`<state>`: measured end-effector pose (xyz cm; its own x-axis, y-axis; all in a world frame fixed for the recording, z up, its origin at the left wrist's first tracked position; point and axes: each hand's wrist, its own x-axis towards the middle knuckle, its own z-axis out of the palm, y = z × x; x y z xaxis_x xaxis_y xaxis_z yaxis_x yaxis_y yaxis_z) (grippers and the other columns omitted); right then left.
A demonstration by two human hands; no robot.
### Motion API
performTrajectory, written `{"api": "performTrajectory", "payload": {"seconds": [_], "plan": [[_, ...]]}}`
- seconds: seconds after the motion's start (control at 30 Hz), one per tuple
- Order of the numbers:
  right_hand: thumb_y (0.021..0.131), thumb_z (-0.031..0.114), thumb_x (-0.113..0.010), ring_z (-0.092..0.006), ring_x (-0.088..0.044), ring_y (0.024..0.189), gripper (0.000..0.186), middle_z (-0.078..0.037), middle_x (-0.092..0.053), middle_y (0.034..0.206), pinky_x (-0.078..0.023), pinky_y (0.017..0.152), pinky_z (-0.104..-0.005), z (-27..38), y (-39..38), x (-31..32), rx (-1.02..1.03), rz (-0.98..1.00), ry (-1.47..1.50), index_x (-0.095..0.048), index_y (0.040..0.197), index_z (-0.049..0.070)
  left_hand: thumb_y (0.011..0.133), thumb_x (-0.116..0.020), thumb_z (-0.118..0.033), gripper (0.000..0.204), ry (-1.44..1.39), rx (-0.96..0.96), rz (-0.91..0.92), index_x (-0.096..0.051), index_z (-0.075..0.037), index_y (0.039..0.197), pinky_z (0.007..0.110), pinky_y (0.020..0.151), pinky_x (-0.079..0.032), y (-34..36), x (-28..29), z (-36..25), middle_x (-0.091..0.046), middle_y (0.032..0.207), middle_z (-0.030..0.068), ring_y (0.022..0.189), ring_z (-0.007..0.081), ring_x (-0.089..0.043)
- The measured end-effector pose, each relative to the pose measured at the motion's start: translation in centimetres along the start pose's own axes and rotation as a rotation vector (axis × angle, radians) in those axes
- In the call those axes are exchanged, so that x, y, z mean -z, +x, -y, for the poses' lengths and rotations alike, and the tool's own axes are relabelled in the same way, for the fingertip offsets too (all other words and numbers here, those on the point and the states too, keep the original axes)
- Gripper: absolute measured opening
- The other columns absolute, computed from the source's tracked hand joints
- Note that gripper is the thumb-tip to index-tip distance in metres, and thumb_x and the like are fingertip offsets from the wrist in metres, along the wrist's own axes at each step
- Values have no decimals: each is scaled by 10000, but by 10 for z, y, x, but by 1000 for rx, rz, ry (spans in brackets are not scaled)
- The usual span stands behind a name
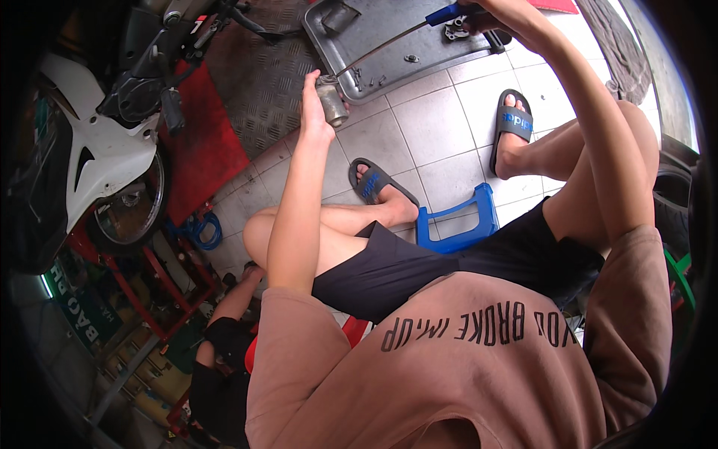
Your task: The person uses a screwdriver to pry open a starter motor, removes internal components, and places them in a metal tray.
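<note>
My left hand [315, 112] is closed round a small, dull metal cylinder [333, 103], a motor-like part, just off the tray's near left corner. In my right hand [508, 21], higher up at the right, is the blue handle of a long screwdriver [385, 46]. Its shaft slants down to the left across the tray, and the tip meets or nearly meets the cylinder's upper end. Below it lies a grey metal tray [449, 63] holding a few small screws [360, 79], a small dark fitting [411, 58] and a greasy metal sleeve [341, 18].
A motorcycle with a white panel [78, 161] stands at left beside a red mat [206, 146] and a ridged metal plate [258, 93]. Between my legs is a blue plastic stool [490, 213]. Another person in black [217, 382] is low at the left, near a red frame [161, 299].
</note>
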<state>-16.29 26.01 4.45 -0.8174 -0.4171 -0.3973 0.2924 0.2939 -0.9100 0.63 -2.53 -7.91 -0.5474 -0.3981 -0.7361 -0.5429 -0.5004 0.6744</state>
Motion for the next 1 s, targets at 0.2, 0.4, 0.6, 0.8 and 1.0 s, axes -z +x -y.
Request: {"api": "performTrajectory", "payload": {"seconds": [0.2,0.4,0.6,0.8,1.0], "plan": [[871,222,-578,-92,-569,559,301,-58,-577,655,-453,481,-211,-32,10,14,-91,279,-842,-655,1025,-25,825,-551,-516,430,99,-14,-46,-578,-87,810,354,492,-487,11,-3,10,-553,644,70,524,221,-566],[730,128,-672,-206,-643,647,267,-120,-657,756,-525,554,-333,-67,14,4,-2,417,-1103,-675,956,-15,823,-613,-443,366,173,-67,-87,-586,-79,832,331,453,-491,0,-6,13,-558,639,63,519,185,-569],[735,128,-698,-216,-640,553,353,-146,-646,690,-533,552,-338,-73,8,3,134,416,-963,-619,1038,-34,817,-638,-418,361,222,-114,-104,-594,-61,852,327,444,-496,1,-13,16,-565,641,58,503,160,-561],[827,214,-671,-315,-644,688,276,-190,-659,767,-521,672,-389,-84,18,-3,136,420,-1102,-659,972,-21,814,-644,-414,363,226,-134,-108,-605,-57,866,322,450,-503,6,-9,18,-571,645,58,513,151,-567],[802,161,-690,-329,-645,711,234,-193,-649,774,-521,686,-397,-85,12,-6,378,341,-1106,-641,944,-19,811,-650,-406,357,234,-109,-109,-614,-55,867,325,449,-503,4,-6,18,-574,650,60,521,151,-571]]}}
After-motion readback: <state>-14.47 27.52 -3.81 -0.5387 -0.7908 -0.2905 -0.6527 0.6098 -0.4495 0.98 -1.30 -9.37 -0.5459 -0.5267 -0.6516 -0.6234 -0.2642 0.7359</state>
